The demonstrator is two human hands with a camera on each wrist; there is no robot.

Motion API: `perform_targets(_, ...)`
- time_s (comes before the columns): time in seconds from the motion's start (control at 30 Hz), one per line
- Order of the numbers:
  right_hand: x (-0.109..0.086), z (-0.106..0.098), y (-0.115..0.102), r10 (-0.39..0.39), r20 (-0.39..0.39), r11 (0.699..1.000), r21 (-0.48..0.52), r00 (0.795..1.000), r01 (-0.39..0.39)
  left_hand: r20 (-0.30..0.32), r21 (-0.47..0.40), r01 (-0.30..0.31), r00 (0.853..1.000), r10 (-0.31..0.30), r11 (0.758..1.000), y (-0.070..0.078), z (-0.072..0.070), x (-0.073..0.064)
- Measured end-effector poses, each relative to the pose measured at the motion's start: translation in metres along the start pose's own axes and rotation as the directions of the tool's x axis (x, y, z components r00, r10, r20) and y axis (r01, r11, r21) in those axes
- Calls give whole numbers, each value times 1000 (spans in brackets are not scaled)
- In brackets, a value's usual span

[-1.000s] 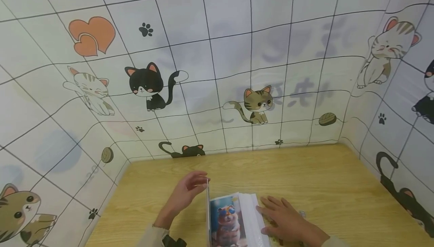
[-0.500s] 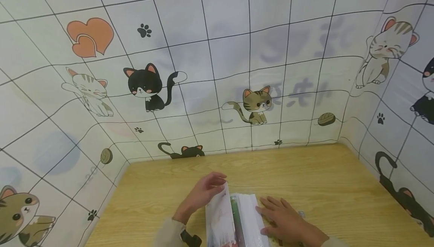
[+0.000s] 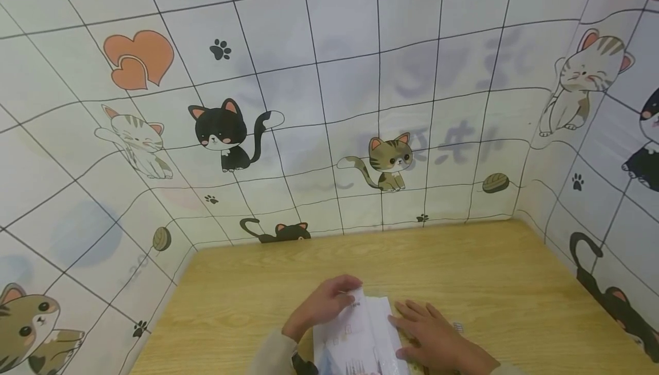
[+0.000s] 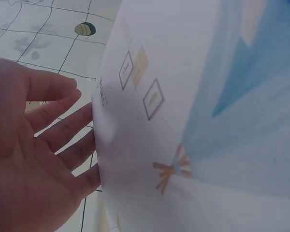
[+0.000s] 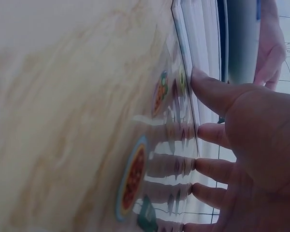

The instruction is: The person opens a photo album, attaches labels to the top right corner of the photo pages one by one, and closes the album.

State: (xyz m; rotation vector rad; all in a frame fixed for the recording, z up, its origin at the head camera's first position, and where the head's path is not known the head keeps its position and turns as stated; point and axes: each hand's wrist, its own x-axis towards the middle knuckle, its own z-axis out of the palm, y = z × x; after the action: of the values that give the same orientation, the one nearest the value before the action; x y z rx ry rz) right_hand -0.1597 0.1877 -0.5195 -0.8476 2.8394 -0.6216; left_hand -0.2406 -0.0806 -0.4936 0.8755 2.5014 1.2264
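A white booklet (image 3: 340, 335) with a castle drawing on its cover lies at the near middle of the table. My left hand (image 3: 329, 303) is at the cover's top left; in the left wrist view its fingers (image 4: 63, 130) reach the edge of the bent cover (image 4: 140, 125), the thumb apart from it. Along the booklet's right side, my right hand (image 3: 429, 335) lies spread, thumb and fingertips at the page edges (image 5: 198, 48). Under this hand is a glossy clear sheet with food pictures (image 5: 133, 183), mostly hidden in the head view.
A wood-grain table (image 3: 463, 266) extends behind and to both sides of the booklet. Cloth walls (image 3: 319, 106) printed with cats and grid lines enclose it at the back, left and right. A small striped piece (image 3: 458, 327) shows beside my right hand.
My left hand has moved right, turning the upright cover over to the right; it now hides the sunglasses-wearing hamster picture. My right hand has stayed in place.
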Motion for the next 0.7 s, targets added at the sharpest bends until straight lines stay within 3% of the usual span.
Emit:
perform_targets(0.17, -1, -1, -3, 31, 41, 999, 40, 999, -32, 31, 46, 4, 1000, -5, 999, -2, 5, 1)
perform_targets(0.37, -1, -2, -8, 75, 90, 993, 85, 993, -83, 59, 149, -46, 998, 37, 988, -3, 10, 0)
perform_targets(0.6, 0, -1, -7, 55, 93, 993, 98, 994, -64, 65, 213, -126, 991, 115, 969, -4, 17, -1)
perform_targets(0.7, -2, -1, -3, 44, 88, 993, 106, 995, -53, 60, 237, -116, 993, 105, 965, -3, 17, -1)
